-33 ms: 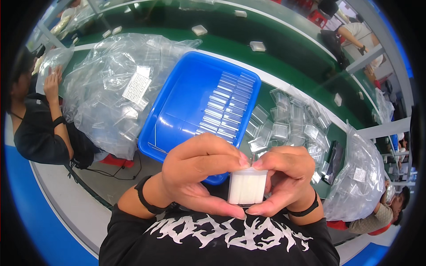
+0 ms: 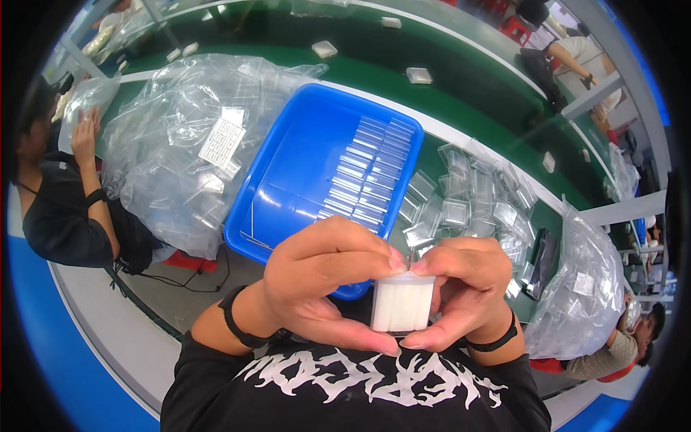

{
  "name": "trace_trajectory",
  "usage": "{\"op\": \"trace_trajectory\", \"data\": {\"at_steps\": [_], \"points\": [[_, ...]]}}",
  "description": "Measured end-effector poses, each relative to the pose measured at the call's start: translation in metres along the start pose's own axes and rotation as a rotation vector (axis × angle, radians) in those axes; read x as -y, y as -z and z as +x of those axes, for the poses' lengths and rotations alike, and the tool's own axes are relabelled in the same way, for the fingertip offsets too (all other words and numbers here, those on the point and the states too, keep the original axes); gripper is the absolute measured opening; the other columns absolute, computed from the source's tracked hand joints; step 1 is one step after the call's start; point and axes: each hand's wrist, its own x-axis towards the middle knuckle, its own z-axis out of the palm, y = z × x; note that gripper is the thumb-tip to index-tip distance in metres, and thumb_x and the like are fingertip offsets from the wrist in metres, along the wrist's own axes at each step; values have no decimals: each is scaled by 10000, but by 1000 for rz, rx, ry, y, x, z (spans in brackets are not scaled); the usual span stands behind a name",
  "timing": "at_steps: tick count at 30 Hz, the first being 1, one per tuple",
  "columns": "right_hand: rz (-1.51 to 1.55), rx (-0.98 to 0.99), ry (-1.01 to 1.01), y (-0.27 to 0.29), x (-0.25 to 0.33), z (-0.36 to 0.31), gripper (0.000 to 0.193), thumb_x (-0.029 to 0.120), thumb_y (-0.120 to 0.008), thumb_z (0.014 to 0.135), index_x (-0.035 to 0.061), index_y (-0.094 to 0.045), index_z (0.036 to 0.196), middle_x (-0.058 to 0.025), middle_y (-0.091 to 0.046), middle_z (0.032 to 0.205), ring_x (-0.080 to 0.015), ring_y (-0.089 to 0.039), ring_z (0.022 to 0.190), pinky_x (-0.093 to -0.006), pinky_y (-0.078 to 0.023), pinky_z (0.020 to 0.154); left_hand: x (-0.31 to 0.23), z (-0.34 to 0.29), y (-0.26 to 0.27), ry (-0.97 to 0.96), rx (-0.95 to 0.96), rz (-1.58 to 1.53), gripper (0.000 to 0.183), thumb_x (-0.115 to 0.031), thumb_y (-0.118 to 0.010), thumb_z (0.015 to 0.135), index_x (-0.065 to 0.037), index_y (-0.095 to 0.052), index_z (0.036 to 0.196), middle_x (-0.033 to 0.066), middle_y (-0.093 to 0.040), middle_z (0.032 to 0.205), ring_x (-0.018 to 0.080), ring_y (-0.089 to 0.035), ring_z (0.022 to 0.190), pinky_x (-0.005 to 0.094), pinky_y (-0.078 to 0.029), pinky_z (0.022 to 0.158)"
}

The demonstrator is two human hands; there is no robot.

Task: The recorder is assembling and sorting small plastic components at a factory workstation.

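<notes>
Close to my chest, a small clear plastic box [image 2: 401,304] packed with white upright pieces is held between both hands. I cannot tell what the white pieces are. My left hand [image 2: 324,284] pinches it from the left, thumb at the lower edge and fingertips at the top. From the right, my right hand [image 2: 468,288] grips it the same way, its thumb almost meeting the left one. Just beyond my hands sits a blue tray [image 2: 288,155]; rows of clear plastic cases [image 2: 367,169] line its right side.
Loose clear cases [image 2: 461,194] lie heaped right of the tray. Large plastic bags [image 2: 180,144] stand at left and right [image 2: 576,281]. Behind runs a green conveyor belt [image 2: 374,65] carrying a few boxes [image 2: 418,75]. A co-worker [image 2: 68,209] sits at left; others are at right.
</notes>
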Motion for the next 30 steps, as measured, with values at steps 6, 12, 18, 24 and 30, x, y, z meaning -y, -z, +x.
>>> {"op": "trace_trajectory", "data": {"at_steps": [6, 12, 18, 24, 30], "points": [[-102, 17, -3, 10, 2, 3, 598, 175, -971, 628, 17, -706, 1141, 0, -620, 660, -66, -593, 540, -199, -432, 472, 1, 6, 3, -10, 13, 104, 719, -320, -963, 643, 27, -668, 1200, 162, -664, 1135, 267, -664, 982, 339, -553, 819], [-62, -20, -15, 8, 1, -2, 615, 148, -952, 659, 6, -688, 1196, -63, -679, 859, -127, -651, 670, -236, -511, 567, 6, 3, 4, -5, 25, 110, 697, -280, -931, 697, 36, -642, 1247, 181, -647, 1174, 279, -666, 1011, 355, -561, 841], [-406, 9, -54, 11, 1, 0, 691, 102, -927, 651, 3, -644, 1274, -73, -672, 931, -154, -647, 718, -272, -540, 616, 14, 9, -3, 246, 21, 13, 649, -116, -857, 777, 23, -595, 1355, 191, -593, 1254, 245, -675, 1044, 348, -583, 901], [-498, -125, -36, 0, -1, 2, 696, 105, -927, 638, 45, -645, 1272, -93, -635, 1020, -220, -631, 856, -321, -544, 701, 12, 7, -16, 741, -78, -722, 569, -114, -688, 954, 51, -460, 1448, 218, -573, 1326, 288, -637, 1178, 406, -511, 1037], [-528, -88, -74, 7, -4, -2, 623, 132, -945, 612, 39, -700, 1177, -107, -611, 1057, -229, -625, 898, -325, -543, 736, 11, 0, -14, 804, -134, -822, 553, -106, -680, 958, 47, -417, 1420, 240, -527, 1373, 330, -596, 1244, 453, -506, 1060]]}}
